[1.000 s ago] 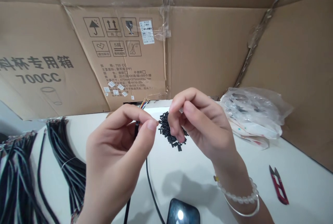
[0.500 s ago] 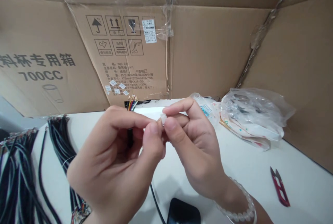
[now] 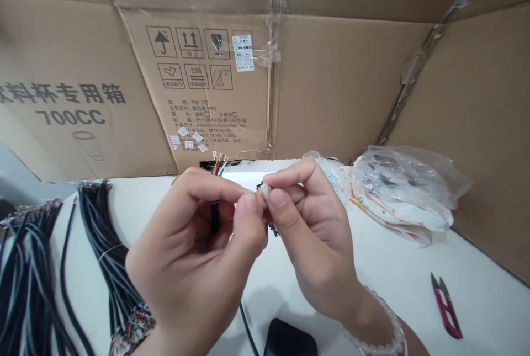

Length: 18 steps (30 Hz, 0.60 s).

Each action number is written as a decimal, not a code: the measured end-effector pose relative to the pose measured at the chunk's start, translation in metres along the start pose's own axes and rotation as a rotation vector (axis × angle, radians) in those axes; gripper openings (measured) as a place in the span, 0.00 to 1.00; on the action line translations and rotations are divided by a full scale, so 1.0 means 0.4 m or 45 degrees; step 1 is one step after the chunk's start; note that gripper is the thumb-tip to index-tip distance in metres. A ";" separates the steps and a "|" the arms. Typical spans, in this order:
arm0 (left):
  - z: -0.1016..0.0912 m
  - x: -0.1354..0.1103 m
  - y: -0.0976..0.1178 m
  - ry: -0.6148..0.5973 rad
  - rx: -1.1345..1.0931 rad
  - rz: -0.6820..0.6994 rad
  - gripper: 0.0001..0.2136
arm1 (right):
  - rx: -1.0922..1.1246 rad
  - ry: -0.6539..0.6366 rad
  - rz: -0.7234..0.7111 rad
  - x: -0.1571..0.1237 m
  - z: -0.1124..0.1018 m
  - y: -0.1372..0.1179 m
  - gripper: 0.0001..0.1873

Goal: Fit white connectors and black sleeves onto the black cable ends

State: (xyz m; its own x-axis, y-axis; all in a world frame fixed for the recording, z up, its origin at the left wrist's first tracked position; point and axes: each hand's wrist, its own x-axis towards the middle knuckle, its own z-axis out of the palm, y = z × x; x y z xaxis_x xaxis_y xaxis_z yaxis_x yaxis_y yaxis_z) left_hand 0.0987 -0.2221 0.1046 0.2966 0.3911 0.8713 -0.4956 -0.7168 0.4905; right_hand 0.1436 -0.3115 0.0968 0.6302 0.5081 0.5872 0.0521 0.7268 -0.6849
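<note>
Thumb and fingertips of my right hand (image 3: 314, 229) pinch a small whitish plastic connector (image 3: 265, 190). My left hand (image 3: 199, 251) is closed around a black cable (image 3: 215, 217), whose colored wires (image 3: 219, 165) fan out above the index finger. The left thumb and index fingertip press together right beside the connector, at a tiny orange-tan piece that may be a wire end. Whether it sits inside the connector is hidden by the fingers. Behind the fingertips, small black pieces (image 3: 273, 229) partly show on the white table (image 3: 385, 290).
Bundles of black cables (image 3: 31, 273) (image 3: 103, 234) lie at the left. Red-handled thread snips (image 3: 446, 306) rest at the right. Clear plastic bags (image 3: 409, 179) sit at the back right. A black object (image 3: 290, 338) is near the front. Cardboard panels (image 3: 331, 85) wall the back.
Both hands have shifted slightly right in the view, still meeting at the connector. The black pieces behind the fingertips show more now. The camera view has moved a little.
</note>
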 end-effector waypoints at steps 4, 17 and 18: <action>-0.003 0.000 -0.002 -0.014 -0.016 -0.010 0.07 | -0.016 0.004 -0.014 -0.002 -0.001 0.002 0.02; 0.003 0.007 0.005 -0.031 -0.017 -0.010 0.07 | -0.071 -0.050 -0.071 0.021 -0.040 0.001 0.05; 0.002 0.009 0.004 -0.038 -0.024 -0.018 0.07 | -0.073 -0.051 -0.068 0.023 -0.042 -0.002 0.05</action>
State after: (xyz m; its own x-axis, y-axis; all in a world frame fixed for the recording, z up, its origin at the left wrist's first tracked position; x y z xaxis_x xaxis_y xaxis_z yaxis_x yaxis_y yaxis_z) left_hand 0.0997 -0.2224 0.1086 0.3281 0.3836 0.8633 -0.5061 -0.7003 0.5035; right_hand 0.1624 -0.3154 0.0955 0.5937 0.4883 0.6396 0.1300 0.7262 -0.6751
